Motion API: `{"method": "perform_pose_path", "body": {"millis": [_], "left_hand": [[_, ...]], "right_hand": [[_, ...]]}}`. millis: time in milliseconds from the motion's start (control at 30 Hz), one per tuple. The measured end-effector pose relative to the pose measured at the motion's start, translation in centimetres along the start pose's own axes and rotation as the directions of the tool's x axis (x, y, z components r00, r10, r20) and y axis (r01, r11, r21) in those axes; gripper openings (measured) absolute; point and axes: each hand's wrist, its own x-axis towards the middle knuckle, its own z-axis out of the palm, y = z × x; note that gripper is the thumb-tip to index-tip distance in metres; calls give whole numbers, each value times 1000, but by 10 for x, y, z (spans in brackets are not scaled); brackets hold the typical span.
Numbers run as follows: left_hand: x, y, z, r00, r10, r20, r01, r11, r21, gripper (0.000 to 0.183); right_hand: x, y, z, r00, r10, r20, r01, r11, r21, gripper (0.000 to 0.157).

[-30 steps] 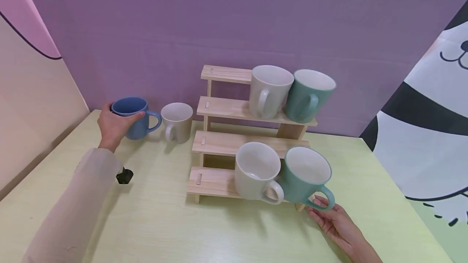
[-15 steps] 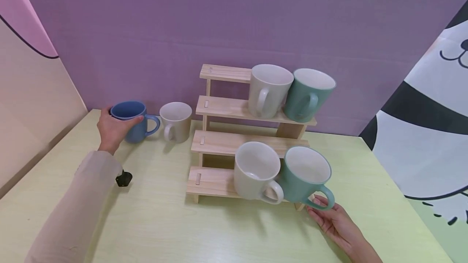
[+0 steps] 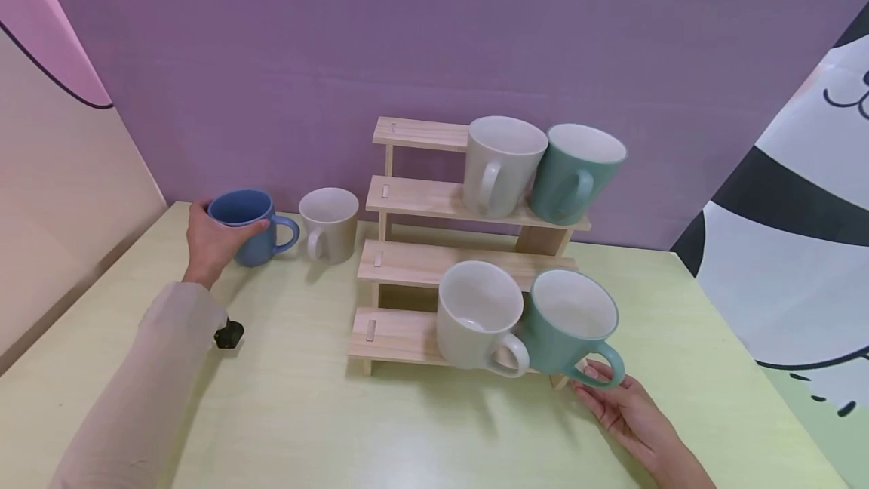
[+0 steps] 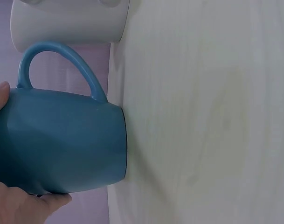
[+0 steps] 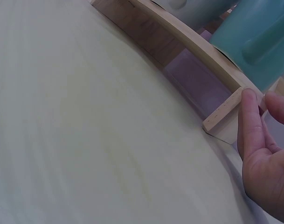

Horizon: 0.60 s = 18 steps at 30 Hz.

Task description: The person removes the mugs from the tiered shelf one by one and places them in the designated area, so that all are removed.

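Note:
At the back left, a blue mug (image 3: pixel 254 240) stands upright with its handle toward the right. My left hand (image 3: pixel 212 244) grips it near the rim, thumb on the near side and fingers round the far side. The left wrist view has its base right at the tabletop. Beside its handle is a white mug (image 3: pixel 329 226). My right hand (image 3: pixel 631 413) holds the front right corner of a wooden tiered stand (image 3: pixel 400 334), thumb and fingertips at the end leg. Just above that hand sits a green mug (image 3: pixel 566 323), its handle overlapping the fingers.
A second white mug (image 3: pixel 475 315) shares the stand's front with the green one. Higher up stand a white mug (image 3: pixel 498 172) and a green mug (image 3: pixel 573 179) side by side. The purple backdrop (image 3: pixel 271 81) rises behind the table (image 3: pixel 292 413).
The blue mug and my left hand have come down slightly. My right hand stays at the stand's corner, and the other mugs keep their places.

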Motion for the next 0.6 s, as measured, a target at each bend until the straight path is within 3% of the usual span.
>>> {"method": "perform_pose_path", "body": {"millis": [267,600], "left_hand": [[-1,0,-1,999,33,36,-33,999,1,100],[2,16,-11,997,23,73,-31,993,113,109]], "right_hand": [[-1,1,-3,1000,-4,17,4,1000,-13,34],[-1,0,-1,1000,-7,22,8,1000,-25,34]]}}
